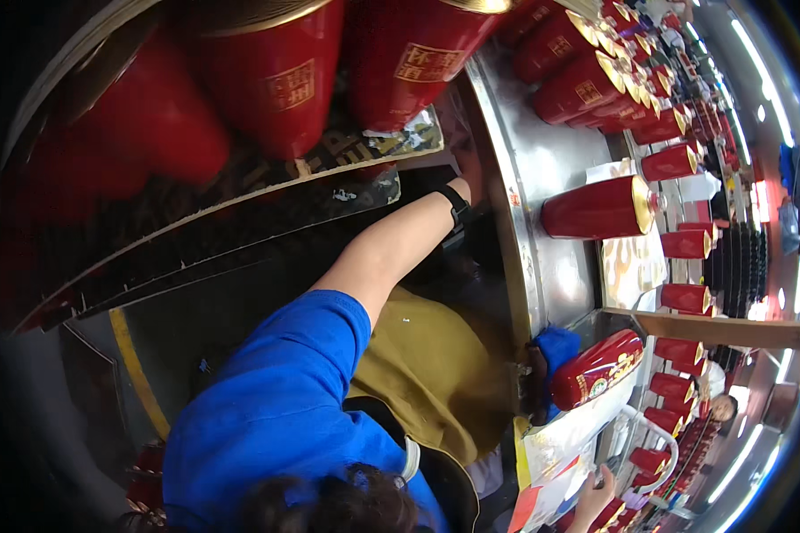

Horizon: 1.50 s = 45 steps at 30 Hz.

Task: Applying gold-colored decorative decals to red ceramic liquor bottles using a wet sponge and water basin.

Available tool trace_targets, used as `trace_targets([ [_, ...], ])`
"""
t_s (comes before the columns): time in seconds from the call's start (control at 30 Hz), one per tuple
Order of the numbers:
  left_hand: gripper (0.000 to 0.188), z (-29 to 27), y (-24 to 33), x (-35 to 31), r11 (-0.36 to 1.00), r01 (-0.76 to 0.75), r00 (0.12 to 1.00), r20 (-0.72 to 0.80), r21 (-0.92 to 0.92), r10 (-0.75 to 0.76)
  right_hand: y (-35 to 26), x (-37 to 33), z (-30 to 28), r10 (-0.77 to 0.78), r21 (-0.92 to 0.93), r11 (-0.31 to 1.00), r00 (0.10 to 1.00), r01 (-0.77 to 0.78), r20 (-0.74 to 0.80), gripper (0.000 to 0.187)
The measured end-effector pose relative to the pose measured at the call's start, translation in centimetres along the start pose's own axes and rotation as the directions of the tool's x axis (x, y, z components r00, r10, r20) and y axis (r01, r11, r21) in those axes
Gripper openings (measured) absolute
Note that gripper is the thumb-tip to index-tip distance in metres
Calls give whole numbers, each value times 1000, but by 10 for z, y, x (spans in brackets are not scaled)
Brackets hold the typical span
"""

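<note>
Here I am, watching the left arm, blue sleeve [271, 355] and black wristband [454, 204], stretch toward the dark gap between a rough-edged dark board [227, 197] and the table [556, 160]. The left grip [473, 171] is at the end of it, in shadow, its fingers hidden; whether it's clenched, loose or holding something, I cannot tell. Right there beside it, the nearest red bottle [400, 67] sits on the board, gold cap toward the top of my view, a scrap of white paper [409, 133] at its base, more red ones alongside to the left.

Down at the lower right, another grip [596, 497] shows near a white curved handle [676, 453] and some red-and-white sheets [551, 489]; I can't make out whose it is, or whether it's grasping anything.

Over on the metal table, a gold-capped bottle [591, 211] points its cap to my right. Closer in, a glossy red one [598, 369] leans slantwise by a blue cloth [557, 345]. Khaki fabric [431, 360] spreads below the forearm.
</note>
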<state>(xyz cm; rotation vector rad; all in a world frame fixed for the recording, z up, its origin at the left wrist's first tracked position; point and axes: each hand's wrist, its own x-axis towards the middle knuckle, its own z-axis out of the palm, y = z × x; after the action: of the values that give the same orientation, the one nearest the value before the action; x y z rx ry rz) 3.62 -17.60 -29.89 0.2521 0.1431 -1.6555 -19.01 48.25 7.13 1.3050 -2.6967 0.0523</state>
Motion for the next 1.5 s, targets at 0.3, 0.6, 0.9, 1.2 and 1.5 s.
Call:
trace_targets([
  [0.3, 51, -44, 6, 36, 963, 165, 968, 151, 212, -199, 9, -17, 19, 37, 96, 995, 999, -36, -8, 33],
  [0.6, 20, -37, 106, -152, 434, 574, 817, -448, 694, -364, -74, -6, 17, 62, 169, 984, 998, -59, -16, 31],
  [0.9, 35, 204, 154, -339, -134, -225, 668, 53, 965, -742, -82, 32, 18, 40, 193, 981, 990, -13, -136, 23],
  [1.2, 37, 348, 89, -430, 17, -999, -35, 402, -49, -915, -107, 57, 27, 13, 254, 967, 993, 18, -117, 29],
  [1.5, 47, 352, 65, -452, -58, -998, 59, 262, 10, -963, -121, 66, 28, 100, 320, 944, 993, -76, -59, 27],
])
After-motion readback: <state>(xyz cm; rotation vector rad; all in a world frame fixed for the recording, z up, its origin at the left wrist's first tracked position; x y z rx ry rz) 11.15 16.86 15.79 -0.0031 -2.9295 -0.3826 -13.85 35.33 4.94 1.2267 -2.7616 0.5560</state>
